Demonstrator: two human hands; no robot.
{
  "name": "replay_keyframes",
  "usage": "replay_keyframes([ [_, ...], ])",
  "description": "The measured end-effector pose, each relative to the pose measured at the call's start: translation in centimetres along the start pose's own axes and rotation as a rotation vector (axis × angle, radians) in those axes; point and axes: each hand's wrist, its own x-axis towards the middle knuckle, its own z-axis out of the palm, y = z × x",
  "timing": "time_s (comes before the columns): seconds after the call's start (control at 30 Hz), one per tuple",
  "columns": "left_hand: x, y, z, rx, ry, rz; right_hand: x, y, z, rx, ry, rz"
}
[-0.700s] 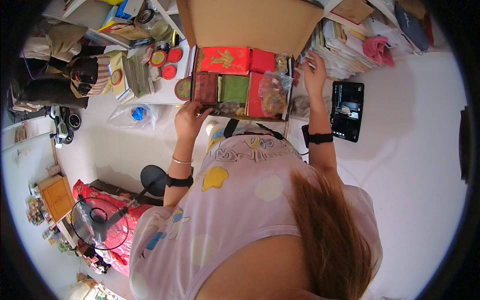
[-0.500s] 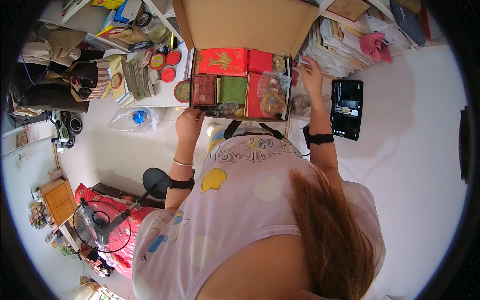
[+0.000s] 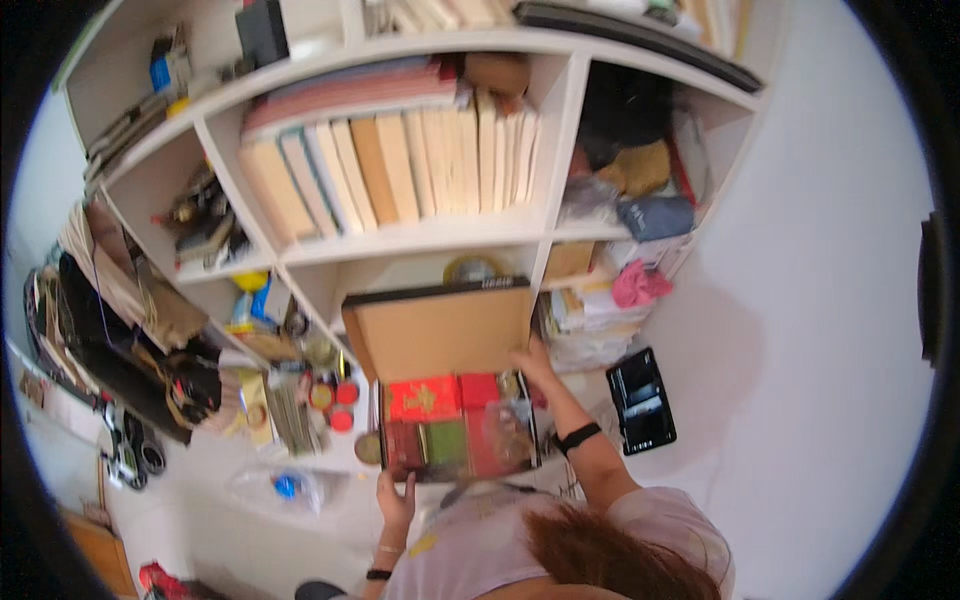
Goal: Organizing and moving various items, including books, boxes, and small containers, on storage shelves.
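A cardboard box (image 3: 376,470) with its lid (image 3: 440,335) raised stands in front of me. Packed inside are a red packet with a gold design (image 3: 425,399), a smaller red packet (image 3: 478,391), a dark red box (image 3: 404,446), a green packet (image 3: 447,443) and a clear plastic bag (image 3: 508,433) over another red item. My left hand (image 3: 396,503) is closed at the box's near left corner, thumb up. At the lid's lower right edge, my right hand (image 3: 536,364) has its fingers closed on the cardboard; motion blurs them slightly.
A white shelf unit (image 3: 415,240) with books (image 3: 400,165) rises behind the box. Round red containers (image 3: 343,405) and stacked booklets (image 3: 293,415) are at the left, with a plastic bag (image 3: 285,488) below them. On the right are piled papers (image 3: 590,325) and a black tablet (image 3: 642,402).
The view has tilted up, bringing more of the shelves in and setting the box lower. My right hand has moved onto the lid's edge; my left stays at the near left corner.
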Motion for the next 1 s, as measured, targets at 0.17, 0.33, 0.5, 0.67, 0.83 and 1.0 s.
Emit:
replay_keyframes([
  [0.17,0.9,-2.2,-1.1,-0.055,0.158,-0.098,-6.3,-0.5,-1.7,-0.105,-0.070,-0.061],
  [0.33,5.4,-9.0,-0.7,-0.557,0.165,-0.123,-12.9,-2.2,-2.0,-0.365,-0.157,-0.448],
  [0.5,11.8,-11.0,1.9,-0.992,-0.054,-0.293,-11.7,-4.5,-1.5,0.689,-0.137,0.304],
  [0.67,16.2,-13.8,1.2,-0.340,-0.383,0.012,-11.2,-5.2,-0.8,-0.113,0.167,-0.350],
  [0.83,19.0,-14.2,2.5,-0.269,-0.279,-0.067,-7.6,-3.2,-0.5,-0.532,0.150,-0.218],
  [1.0,21.9,-8.7,1.7,-0.175,-0.332,-0.337,-4.1,-4.0,0.3,-0.812,0.314,-0.022],
])
